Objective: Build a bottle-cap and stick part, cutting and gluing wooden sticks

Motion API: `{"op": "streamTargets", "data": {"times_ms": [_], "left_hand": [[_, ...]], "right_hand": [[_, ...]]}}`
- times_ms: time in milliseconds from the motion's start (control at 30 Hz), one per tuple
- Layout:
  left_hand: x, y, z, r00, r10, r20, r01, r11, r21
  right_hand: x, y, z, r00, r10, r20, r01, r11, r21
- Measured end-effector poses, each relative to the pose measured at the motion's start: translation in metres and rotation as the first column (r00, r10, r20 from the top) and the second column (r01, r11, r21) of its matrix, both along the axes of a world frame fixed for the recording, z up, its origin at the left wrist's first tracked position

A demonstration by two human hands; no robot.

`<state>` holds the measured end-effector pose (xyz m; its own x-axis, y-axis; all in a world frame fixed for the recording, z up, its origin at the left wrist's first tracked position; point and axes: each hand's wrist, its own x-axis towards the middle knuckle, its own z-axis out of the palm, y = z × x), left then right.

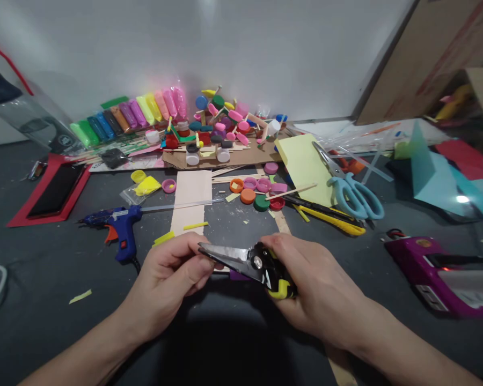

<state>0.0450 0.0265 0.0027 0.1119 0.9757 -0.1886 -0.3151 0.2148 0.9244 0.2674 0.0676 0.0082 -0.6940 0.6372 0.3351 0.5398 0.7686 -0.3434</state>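
Observation:
My right hand (309,284) is wrapped round the black and yellow handles of a pair of shears (257,262). Their blades point left, toward my left hand (181,273). The fingers of that hand are pinched together by the blade tips; whatever they hold is hidden. Just beyond the hands, a pale flat strip (193,187) lies on the dark table, with a thin yellow piece (195,226) across it. Coloured bottle caps (248,196) and thin wooden sticks (241,178) lie farther back. A blue glue gun (123,228) rests left of my left hand, its clear glue stick reaching over the strip.
Light-blue scissors (356,195) lie on yellow paper (306,161), beside a yellow utility knife (334,221). At the right is a purple device (438,273). A phone (56,190) and a water bottle (28,118) are at left. Small cap-and-stick models (221,128) and clay packs (132,112) line the back.

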Motion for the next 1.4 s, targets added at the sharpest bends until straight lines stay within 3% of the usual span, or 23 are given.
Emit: {"op": "streamTargets", "data": {"times_ms": [267, 400, 500, 733, 933, 1200, 1400], "left_hand": [[0.001, 0.000, 0.008, 0.997, 0.000, 0.075, 0.002, 1.000, -0.022], [-0.001, 0.004, 0.011, 0.987, -0.101, 0.121, 0.107, 0.993, -0.042], [-0.001, 0.006, 0.013, 0.958, -0.156, 0.242, 0.174, 0.983, -0.057], [0.001, 0.004, 0.021, 0.921, 0.009, 0.390, 0.088, 0.969, -0.231], [0.000, 0.007, 0.021, 0.888, 0.040, 0.459, 0.092, 0.961, -0.262], [0.002, 0.003, 0.014, 0.864, 0.072, 0.498, 0.071, 0.962, -0.262], [0.006, 0.002, 0.014, 0.850, 0.088, 0.519, 0.091, 0.947, -0.309]], "right_hand": [[-0.001, 0.003, -0.003, 0.990, -0.119, -0.080, 0.108, 0.987, -0.123], [-0.001, 0.006, -0.004, 0.986, -0.143, -0.086, 0.127, 0.977, -0.172], [0.002, 0.008, -0.005, 0.977, -0.190, -0.099, 0.169, 0.967, -0.193], [0.001, 0.012, -0.006, 0.976, -0.206, -0.076, 0.182, 0.952, -0.246], [0.000, 0.010, -0.005, 0.983, -0.177, -0.047, 0.160, 0.954, -0.255], [-0.004, 0.001, -0.006, 0.995, -0.045, -0.086, 0.037, 0.995, -0.090], [-0.008, -0.002, -0.007, 0.997, -0.031, -0.067, 0.029, 0.999, -0.018]]}}
